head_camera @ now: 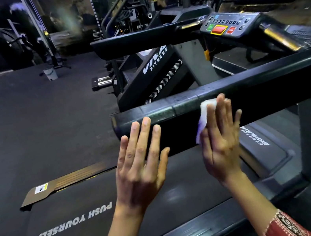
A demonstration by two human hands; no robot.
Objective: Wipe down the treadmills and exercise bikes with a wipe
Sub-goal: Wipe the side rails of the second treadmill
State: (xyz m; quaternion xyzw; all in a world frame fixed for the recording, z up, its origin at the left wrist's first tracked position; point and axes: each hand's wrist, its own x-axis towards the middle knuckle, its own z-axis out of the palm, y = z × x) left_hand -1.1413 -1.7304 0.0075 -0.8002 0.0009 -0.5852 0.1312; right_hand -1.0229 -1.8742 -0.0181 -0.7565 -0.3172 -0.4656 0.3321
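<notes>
Wipe [205,117]: white and crumpled, pinned under my right hand [222,143] against the near face of the treadmill's black handrail [170,113]; one edge pokes out on the left side of my palm.
Right fingers [224,110]: straight and close together, pressing rather than gripping. I judge the flat palm is there to spread the wipe over the rail's broad padded side.
Left hand [139,162]: holds nothing.
Left fingers [142,132]: straight and slightly apart, raised at the rail's free end. I cannot tell whether the tips touch it; likely it is there to steady me.
Sleeve [283,226]: red patterned cuff on my right forearm, well back from the wipe.
Belt [84,213]: below both hands, printed PUSH YOURSELF.
Console [231,23]: beyond the rail, with red and green buttons, well apart from the wipe, so probably a later surface.
Stair machine [154,70]: behind the rail, marked VIVA FITNESS.
Bucket [50,73]: pale, on the gym floor [27,124], far off to the left.
</notes>
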